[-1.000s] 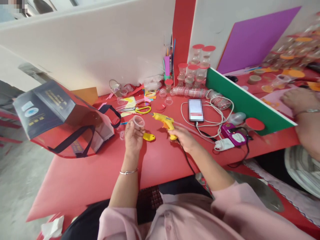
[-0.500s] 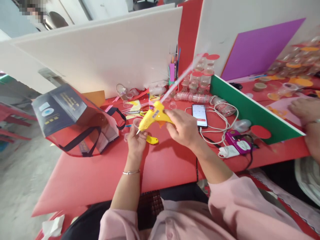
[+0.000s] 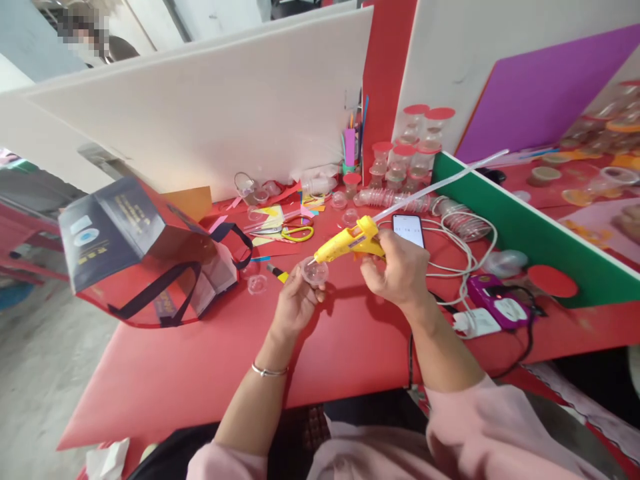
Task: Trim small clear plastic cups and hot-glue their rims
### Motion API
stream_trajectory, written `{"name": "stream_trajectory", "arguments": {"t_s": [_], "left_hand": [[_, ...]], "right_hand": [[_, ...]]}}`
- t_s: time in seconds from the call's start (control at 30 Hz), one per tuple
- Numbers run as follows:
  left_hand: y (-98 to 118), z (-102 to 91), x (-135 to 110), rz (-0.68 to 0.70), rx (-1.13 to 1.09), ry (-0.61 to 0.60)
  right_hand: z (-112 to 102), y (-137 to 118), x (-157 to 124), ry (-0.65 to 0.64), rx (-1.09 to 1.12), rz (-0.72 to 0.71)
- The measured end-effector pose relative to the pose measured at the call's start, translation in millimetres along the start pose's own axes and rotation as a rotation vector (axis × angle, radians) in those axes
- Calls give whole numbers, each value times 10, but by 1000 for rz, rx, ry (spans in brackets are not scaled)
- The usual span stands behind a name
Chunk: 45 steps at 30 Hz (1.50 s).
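In my right hand (image 3: 403, 270) is a yellow hot glue gun (image 3: 347, 241), and a long clear glue stick (image 3: 440, 185) juts from its back end. My left hand (image 3: 295, 303) grips a small clear plastic cup (image 3: 315, 272) by its side. The gun's nozzle points down at the cup's rim; whether it touches I cannot tell. Just behind my left fingers lies a yellow and black box cutter (image 3: 278, 272), partly hidden. Another clear plastic piece (image 3: 257, 285) rests on the red table (image 3: 200, 373) to the left. Scissors (image 3: 297, 232) with yellow and red handles lie farther back.
A red and navy bag (image 3: 135, 253) stands at the left. To the right are a phone (image 3: 407, 230), white cables (image 3: 465, 250), a purple power strip (image 3: 500, 303) and a green board (image 3: 540, 233). Stacked clear cups with red lids (image 3: 415, 143) stand at the back. Another person's hand (image 3: 627, 220) shows far right.
The glue gun has swung to a flatter angle, its stick now leaning right. My left hand has moved right and turned, bringing the clear cup into plain view under the nozzle.
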<state>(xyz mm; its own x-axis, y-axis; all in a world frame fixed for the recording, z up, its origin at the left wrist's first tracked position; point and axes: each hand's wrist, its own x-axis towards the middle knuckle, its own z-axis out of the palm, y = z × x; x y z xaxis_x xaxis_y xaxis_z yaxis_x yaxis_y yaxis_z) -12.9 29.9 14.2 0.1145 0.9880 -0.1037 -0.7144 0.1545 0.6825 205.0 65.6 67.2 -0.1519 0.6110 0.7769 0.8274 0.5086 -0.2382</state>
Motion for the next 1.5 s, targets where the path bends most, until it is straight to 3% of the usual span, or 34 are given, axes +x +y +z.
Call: {"name": "stream_trajectory", "arguments": {"t_s": [0.23, 0.43, 0.63, 0.7, 0.77, 0.87, 1.0, 1.5], "left_hand": [[-221, 147, -79, -69, 62, -54], [-501, 208, -69, -4, 107, -27], [-521, 154, -48, 311, 161, 412], [-436, 157, -56, 372, 145, 462], [-340, 168, -55, 327, 85, 442], [-238, 171, -28, 128, -44, 380], [-210, 137, 19, -23, -90, 340], [-222, 97, -1, 7, -109, 186]], "right_hand": [[-24, 5, -16, 31, 20, 68], [91, 1, -90, 73, -47, 104], [120, -36, -86, 45, -65, 92], [131, -39, -85, 31, -67, 64], [141, -38, -89, 19, -72, 31], [153, -35, -100, 10, -74, -3], [165, -34, -112, -1, -80, -2], [181, -67, -142, -45, -92, 41]]}}
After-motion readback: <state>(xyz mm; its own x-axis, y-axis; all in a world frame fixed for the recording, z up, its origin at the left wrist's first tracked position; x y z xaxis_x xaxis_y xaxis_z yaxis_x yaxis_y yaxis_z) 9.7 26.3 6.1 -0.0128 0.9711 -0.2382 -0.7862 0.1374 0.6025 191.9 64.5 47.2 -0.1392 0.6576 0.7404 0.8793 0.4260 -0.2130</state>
